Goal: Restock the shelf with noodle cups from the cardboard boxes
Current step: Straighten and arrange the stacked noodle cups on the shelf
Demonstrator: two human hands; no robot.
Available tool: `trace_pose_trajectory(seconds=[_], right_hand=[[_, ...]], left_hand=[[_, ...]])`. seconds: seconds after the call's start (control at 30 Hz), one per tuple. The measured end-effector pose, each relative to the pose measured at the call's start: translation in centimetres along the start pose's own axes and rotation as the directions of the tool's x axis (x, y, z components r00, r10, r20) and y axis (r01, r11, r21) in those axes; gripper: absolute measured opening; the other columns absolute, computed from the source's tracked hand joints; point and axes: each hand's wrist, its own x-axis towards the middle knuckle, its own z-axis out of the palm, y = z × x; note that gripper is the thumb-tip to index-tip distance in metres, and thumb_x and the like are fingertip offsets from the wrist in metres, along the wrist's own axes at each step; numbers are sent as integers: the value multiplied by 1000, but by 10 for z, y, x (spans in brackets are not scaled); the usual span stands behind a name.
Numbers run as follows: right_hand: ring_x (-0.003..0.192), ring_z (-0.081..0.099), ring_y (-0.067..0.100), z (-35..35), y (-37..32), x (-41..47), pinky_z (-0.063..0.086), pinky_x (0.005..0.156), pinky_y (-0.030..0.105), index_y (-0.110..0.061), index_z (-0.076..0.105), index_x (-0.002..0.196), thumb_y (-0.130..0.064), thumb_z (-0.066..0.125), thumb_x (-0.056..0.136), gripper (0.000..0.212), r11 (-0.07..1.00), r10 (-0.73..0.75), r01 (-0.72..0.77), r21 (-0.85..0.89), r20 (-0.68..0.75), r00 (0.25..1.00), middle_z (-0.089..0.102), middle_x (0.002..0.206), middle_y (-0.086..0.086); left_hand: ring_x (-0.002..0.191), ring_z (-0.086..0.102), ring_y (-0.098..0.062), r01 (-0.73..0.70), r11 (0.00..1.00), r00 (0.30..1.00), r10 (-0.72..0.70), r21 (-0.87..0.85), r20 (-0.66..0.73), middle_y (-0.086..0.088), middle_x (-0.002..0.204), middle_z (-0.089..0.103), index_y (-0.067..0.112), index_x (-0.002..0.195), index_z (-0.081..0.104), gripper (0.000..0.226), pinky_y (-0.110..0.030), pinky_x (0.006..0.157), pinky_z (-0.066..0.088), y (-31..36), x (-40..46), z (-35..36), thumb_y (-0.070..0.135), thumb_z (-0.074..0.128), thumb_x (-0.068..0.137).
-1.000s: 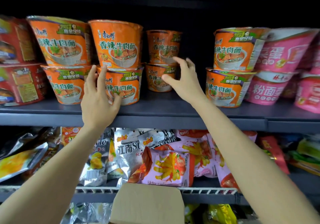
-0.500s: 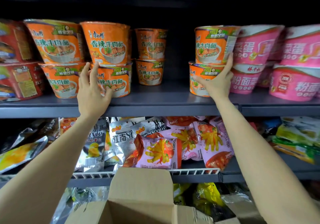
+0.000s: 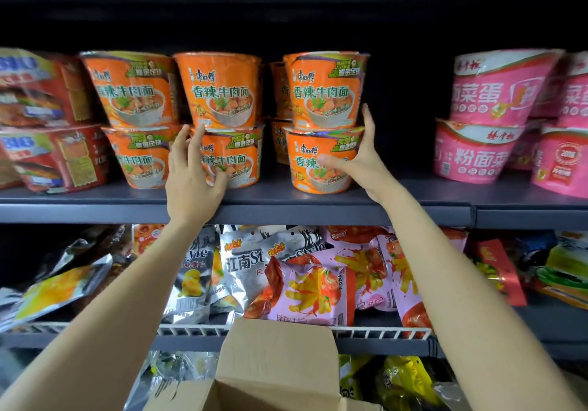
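Orange noodle cups stand two high in stacks on the dark shelf [image 3: 286, 210]. My right hand [image 3: 361, 159] grips the right-hand stack: the thumb lies across the front of its lower cup [image 3: 305, 169] and the fingers run up the right side to the upper cup [image 3: 324, 89]. My left hand [image 3: 191, 172] rests with straight fingers on the left side of the middle stack's lower cup [image 3: 235, 159], under the upper cup [image 3: 219, 92]. A third orange stack [image 3: 133, 92] stands further left. An open cardboard box [image 3: 276, 356] sits below, its inside hidden.
Pink noodle cups [image 3: 490, 89] are stacked to the right, a dark gap between them and the orange stacks. Red packs [image 3: 41, 92] fill the shelf's left end. More orange cups stand behind. Snack bags [image 3: 311, 289] crowd the wire-fronted shelf beneath.
My right hand took hold of the orange stack beside the pink cups and slid it left, close to the middle stack. My left hand stayed by the middle stack.
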Motion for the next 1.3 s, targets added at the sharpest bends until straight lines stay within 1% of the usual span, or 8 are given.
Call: trace_pose_trajectory(seconds=[0.2, 0.27, 0.33, 0.53, 0.8, 0.97, 1.17, 1.3], right_hand=[[136, 35, 19, 7, -17, 13, 32, 111, 48, -32, -17, 147, -40, 82, 67, 128, 988, 120, -106, -110, 132, 984, 27, 152, 0], [143, 20, 26, 7, -22, 13, 24, 113, 57, -35, -19, 146, -62, 82, 52, 141, 960, 152, -125, -252, 93, 984, 16, 157, 4], [144, 11, 32, 7, -25, 5, 19, 114, 57, -35, -17, 147, -57, 80, 59, 134, 923, 102, -104, -370, -23, 994, 6, 158, 9], [126, 44, 21, 37, -23, -19, 41, 97, 39, -31, 7, 150, -48, 78, 70, 108, 907, -194, 76, -413, -251, 948, 31, 144, 9], [121, 35, 8, 33, -25, -15, 39, 96, 31, -26, 11, 150, -43, 73, 78, 97, 951, -140, 66, -303, -229, 963, 25, 148, 9], [132, 37, 27, 39, -61, 11, 38, 102, 46, -24, 11, 150, -58, 69, 74, 102, 879, -315, 123, -461, -368, 875, 29, 149, 12], [122, 49, 37, 65, -73, 46, 40, 99, 53, -30, -9, 150, -65, 72, 66, 122, 802, -236, -82, -592, -440, 867, 29, 147, 22], [115, 55, 30, 55, -65, 50, 45, 96, 51, -32, -13, 149, -62, 73, 67, 123, 858, -270, 64, -510, -340, 901, 41, 139, 16]], left_hand=[[136, 33, -27, -11, 1000, 1000, 11, -17, -17, -12, 151, 30, 19, 147, 32, 70, -44, 91, 44, 2, 0, -2, 13, 62, 84], [136, 33, -27, -6, 1000, 1000, 6, -17, -18, -11, 151, 30, 20, 147, 31, 70, -43, 90, 45, 2, 0, -1, 13, 62, 84], [136, 34, -27, -6, 1000, 1000, 5, -14, -21, -11, 151, 30, 19, 147, 31, 70, -42, 90, 45, 2, 0, -1, 14, 62, 84], [135, 34, -27, -3, 1000, 1000, 2, -11, -23, -11, 152, 29, 20, 147, 31, 68, -41, 89, 44, 0, 0, 0, 15, 60, 85], [137, 31, -25, -6, 1000, 1000, 6, -12, -23, -10, 152, 29, 18, 147, 31, 67, -43, 92, 44, -1, 0, 1, 14, 59, 85], [138, 30, -24, -3, 1000, 1000, 3, -14, -14, -10, 152, 28, 18, 147, 31, 68, -43, 93, 43, -1, -1, 1, 12, 60, 85], [138, 29, -24, 0, 1000, 1000, 0, -12, -8, -10, 152, 28, 18, 147, 31, 68, -44, 92, 44, -1, 0, 1, 12, 60, 85], [137, 31, -24, -9, 1000, 1000, 9, -16, -12, -10, 152, 29, 17, 147, 31, 68, -42, 91, 44, -1, 0, 1, 11, 61, 85]])
